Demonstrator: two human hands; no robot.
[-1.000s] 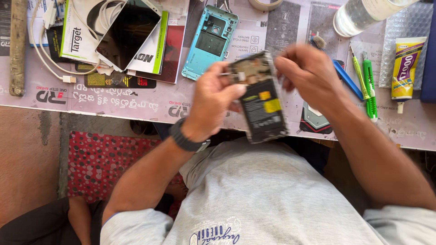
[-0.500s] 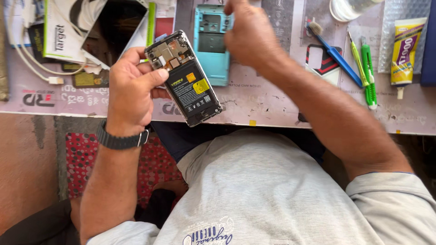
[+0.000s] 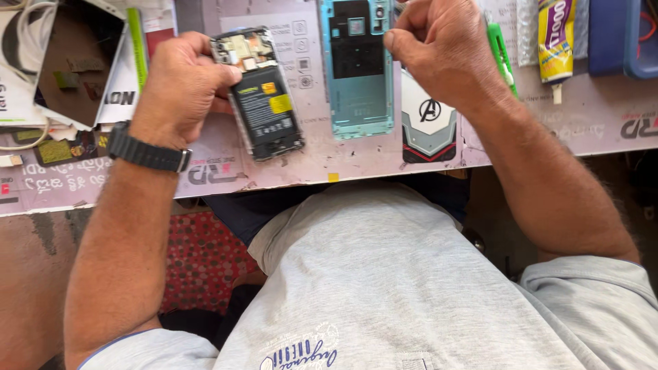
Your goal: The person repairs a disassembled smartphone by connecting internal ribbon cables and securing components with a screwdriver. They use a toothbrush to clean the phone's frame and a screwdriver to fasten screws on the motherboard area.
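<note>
Now left hand [image 3: 179,85] gripping opened phone [image 3: 258,92]

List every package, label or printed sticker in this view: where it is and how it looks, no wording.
Glue tube: top right of the bench, yellow with purple print, white nozzle.
Battery label: small yellow rectangle on the black battery of the opened phone in the left hand.
Printed card: below the right hand, white, grey and red.
White box: upper left, black lettering, green edge.

A matt black battery is showing inside the opened phone [image 3: 259,96], beside a glossy teal plastic back cover [image 3: 358,82] lying on printed paper sheets [image 3: 356,154].
</note>
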